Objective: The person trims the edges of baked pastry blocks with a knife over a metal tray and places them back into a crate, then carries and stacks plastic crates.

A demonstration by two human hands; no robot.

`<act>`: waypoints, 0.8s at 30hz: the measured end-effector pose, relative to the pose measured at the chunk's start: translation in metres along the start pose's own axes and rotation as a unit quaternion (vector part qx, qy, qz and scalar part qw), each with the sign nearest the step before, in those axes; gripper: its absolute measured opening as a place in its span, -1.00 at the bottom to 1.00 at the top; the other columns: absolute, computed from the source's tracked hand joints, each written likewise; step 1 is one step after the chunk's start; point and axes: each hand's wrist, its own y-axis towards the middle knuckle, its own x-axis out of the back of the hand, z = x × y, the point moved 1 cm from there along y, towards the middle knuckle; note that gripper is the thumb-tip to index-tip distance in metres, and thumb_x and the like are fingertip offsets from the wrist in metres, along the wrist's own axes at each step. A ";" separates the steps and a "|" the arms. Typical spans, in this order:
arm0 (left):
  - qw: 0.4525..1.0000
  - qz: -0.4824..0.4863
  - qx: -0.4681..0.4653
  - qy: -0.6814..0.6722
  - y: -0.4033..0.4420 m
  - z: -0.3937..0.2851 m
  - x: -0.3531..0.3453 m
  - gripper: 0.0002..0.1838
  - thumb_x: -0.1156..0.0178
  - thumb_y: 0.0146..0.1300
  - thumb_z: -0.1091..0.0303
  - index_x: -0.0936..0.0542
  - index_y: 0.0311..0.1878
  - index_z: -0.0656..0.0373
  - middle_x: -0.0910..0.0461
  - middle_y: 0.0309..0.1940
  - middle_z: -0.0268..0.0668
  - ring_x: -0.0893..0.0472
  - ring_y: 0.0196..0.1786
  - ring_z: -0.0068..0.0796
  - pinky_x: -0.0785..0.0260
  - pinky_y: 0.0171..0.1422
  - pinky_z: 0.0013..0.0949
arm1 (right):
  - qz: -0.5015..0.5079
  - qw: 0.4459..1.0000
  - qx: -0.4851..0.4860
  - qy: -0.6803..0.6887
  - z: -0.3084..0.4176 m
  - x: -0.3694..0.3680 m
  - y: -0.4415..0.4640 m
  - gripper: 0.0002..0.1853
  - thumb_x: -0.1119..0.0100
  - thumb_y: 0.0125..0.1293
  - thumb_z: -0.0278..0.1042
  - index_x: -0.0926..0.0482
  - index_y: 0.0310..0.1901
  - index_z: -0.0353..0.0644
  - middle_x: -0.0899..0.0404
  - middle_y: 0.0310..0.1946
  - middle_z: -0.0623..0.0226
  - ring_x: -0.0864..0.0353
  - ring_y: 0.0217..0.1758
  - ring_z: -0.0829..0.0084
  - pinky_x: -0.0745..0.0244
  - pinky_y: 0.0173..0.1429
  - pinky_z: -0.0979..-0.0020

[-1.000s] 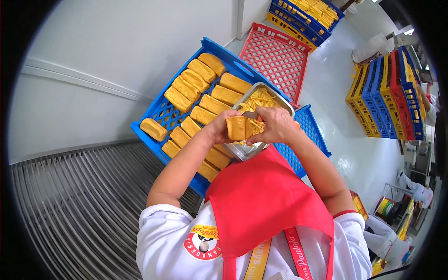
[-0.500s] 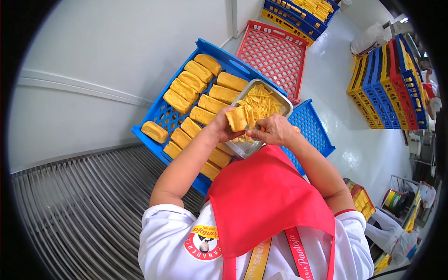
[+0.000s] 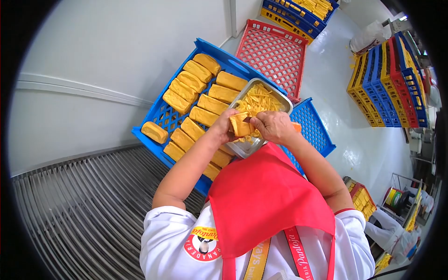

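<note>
My left hand (image 3: 222,127) grips a small yellow bread loaf (image 3: 240,127), its end facing me. My right hand (image 3: 276,126) is closed round a knife; its orange handle end (image 3: 297,126) pokes out behind the hand, and the dark blade lies against the loaf's upper side. Both hands are over a metal pan (image 3: 287,106) that holds thin yellow bread trimmings (image 3: 263,99). The pan rests on the right part of a blue crate (image 3: 158,105), where rows of yellow loaves (image 3: 212,103) lie. My fingers hide part of the loaf and most of the handle.
A red crate (image 3: 272,53) lies behind the pan, and another blue crate (image 3: 310,133) sits to the right. Stacked crates (image 3: 382,88) stand farther right; more crates (image 3: 298,18) are at the back. Grey metal slats (image 3: 84,205) are at the left, beside a white wall (image 3: 121,42).
The knife hand has shifted slightly left and up, bringing the blade across the loaf's top. The loaf has tilted in my left hand, and more of the orange handle shows.
</note>
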 end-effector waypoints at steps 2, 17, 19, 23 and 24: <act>1.000 -0.003 0.001 -0.005 0.003 0.002 0.002 -0.51 0.06 0.29 -0.04 -0.51 0.08 0.12 -0.62 -0.11 -0.23 -0.66 -0.15 -0.30 -0.57 -0.10 -0.22 | 0.023 1.000 0.006 0.003 0.000 -0.001 0.000 -0.58 0.05 0.39 0.03 -0.58 -0.42 -0.13 -0.62 -0.52 0.08 -0.63 -0.41 0.04 -0.49 -0.31 0.07; 0.998 -0.013 -0.058 0.002 0.015 0.007 0.007 -0.55 0.05 0.29 0.04 -0.50 0.06 0.17 -0.58 -0.12 -0.19 -0.64 -0.11 -0.26 -0.56 -0.03 -0.12 | 0.110 0.970 -0.095 0.194 -0.010 -0.004 -0.009 -0.40 0.04 0.32 0.31 -0.73 -0.36 -0.11 -0.61 -0.56 0.05 -0.65 -0.42 0.08 -0.51 -0.29 0.09; 0.996 -0.013 -0.091 0.010 0.019 0.006 0.016 -0.57 -0.02 0.27 0.03 -0.52 0.02 0.16 -0.59 -0.17 -0.22 -0.64 -0.14 -0.27 -0.57 -0.05 -0.14 | 0.099 0.976 -0.108 0.163 -0.008 0.007 -0.012 -0.39 0.01 0.30 0.32 -0.72 -0.39 -0.14 -0.61 -0.56 0.05 -0.65 -0.42 0.06 -0.51 -0.28 0.08; 0.964 -0.170 -0.205 0.020 0.004 0.002 0.008 -0.42 -0.18 0.19 0.19 -0.26 0.25 0.09 -0.49 -0.05 -0.13 -0.62 -0.09 -0.23 -0.57 -0.11 -0.02 | 0.049 0.990 -0.134 0.019 -0.028 -0.011 -0.019 -0.34 -0.05 0.23 0.37 -0.65 -0.43 -0.21 -0.61 -0.52 0.00 -0.64 -0.38 0.00 -0.51 -0.27 0.07; 0.951 -0.215 -0.221 -0.002 -0.003 0.000 0.001 -0.29 -0.23 0.16 0.24 -0.13 0.34 0.06 -0.44 0.01 -0.09 -0.61 -0.08 -0.20 -0.58 -0.15 0.03 | 0.047 0.990 -0.134 0.018 -0.028 -0.011 -0.019 -0.34 -0.05 0.23 0.37 -0.65 -0.43 -0.21 -0.61 -0.52 0.00 -0.64 -0.38 0.00 -0.51 -0.27 0.07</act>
